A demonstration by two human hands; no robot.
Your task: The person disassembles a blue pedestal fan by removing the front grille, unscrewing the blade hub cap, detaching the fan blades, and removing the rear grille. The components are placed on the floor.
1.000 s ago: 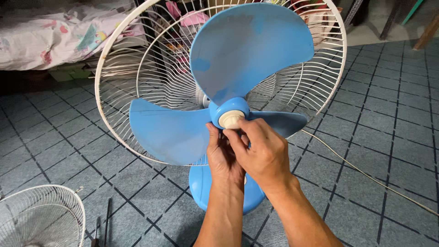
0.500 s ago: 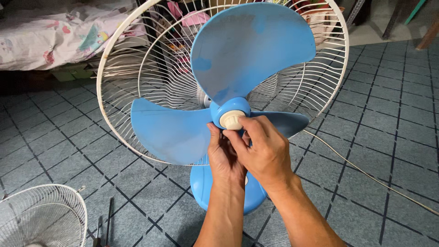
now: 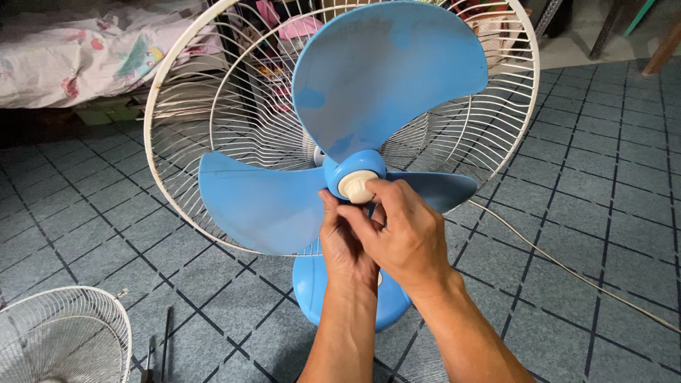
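A standing fan faces me with its front guard off. Its blue three-blade propeller (image 3: 386, 71) sits in front of the white wire rear guard (image 3: 213, 113), above a round blue base (image 3: 312, 284). A cream round cap (image 3: 357, 186) sits at the middle of the blue hub (image 3: 345, 164). My right hand (image 3: 404, 237) pinches the cap's lower right edge with thumb and fingers. My left hand (image 3: 344, 245) comes up from below and grips the underside of the hub, partly hidden behind my right hand.
A separate white wire guard (image 3: 64, 333) lies on the blue tiled floor at the lower left, with thin dark tools (image 3: 167, 340) beside it. A pale cord (image 3: 567, 269) runs across the floor on the right. A bed with patterned cloth (image 3: 85, 50) stands behind.
My right hand's fingers have shifted slightly around the cream cap. The fan and left hand stay almost where they were.
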